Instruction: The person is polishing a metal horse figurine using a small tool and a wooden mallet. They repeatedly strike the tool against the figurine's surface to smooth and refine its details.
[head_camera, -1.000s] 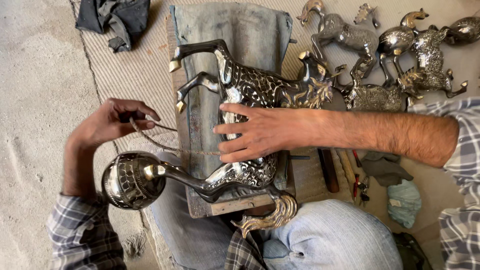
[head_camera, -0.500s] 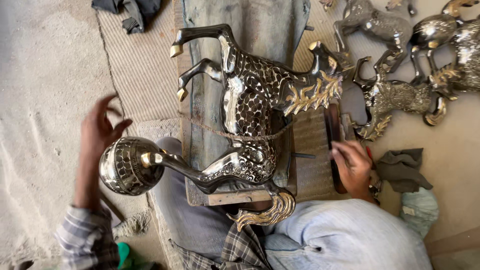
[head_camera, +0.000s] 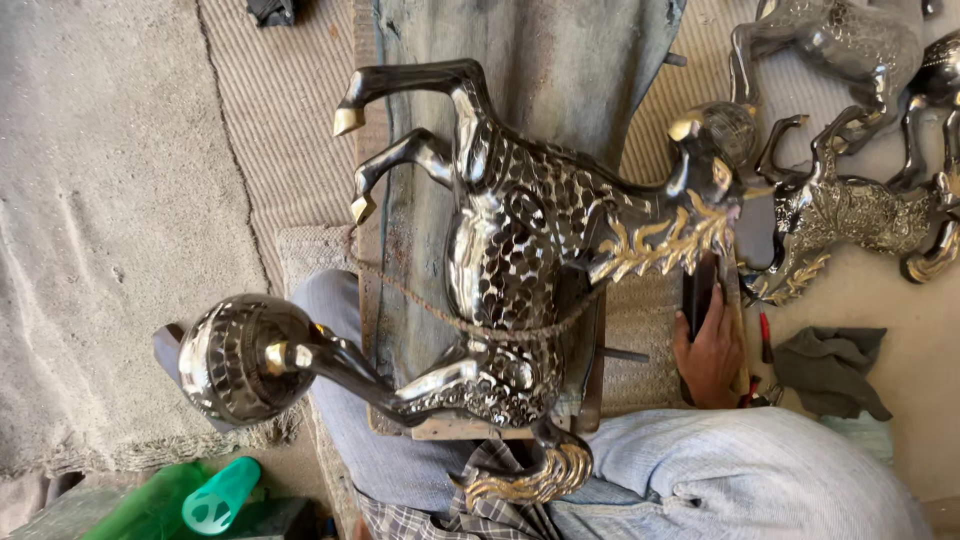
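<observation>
In the head view, a large metal horse figure (head_camera: 520, 260) lies on its side on a wooden board (head_camera: 400, 250) that rests over the person's lap, which is covered with blue jeans. The horse is dark and shiny with a cut pattern, and it has golden hooves, a golden mane and a golden tail. One back leg stands on a round metal ball (head_camera: 240, 358) at the left. A thin rope (head_camera: 470, 322) goes across the belly of the horse and the board. The right hand (head_camera: 710, 352) is to the right of the horse, just beside the board, near the horse's head. Its fingers are closed around a dark tool (head_camera: 698, 290), which points up toward the mane. The left hand is not visible. More horse figures (head_camera: 850, 210) lie on the floor at the upper right, and a grey cloth (head_camera: 830, 368) lies near the right hand. A green plastic cup (head_camera: 220, 495) is at the lower left.
</observation>
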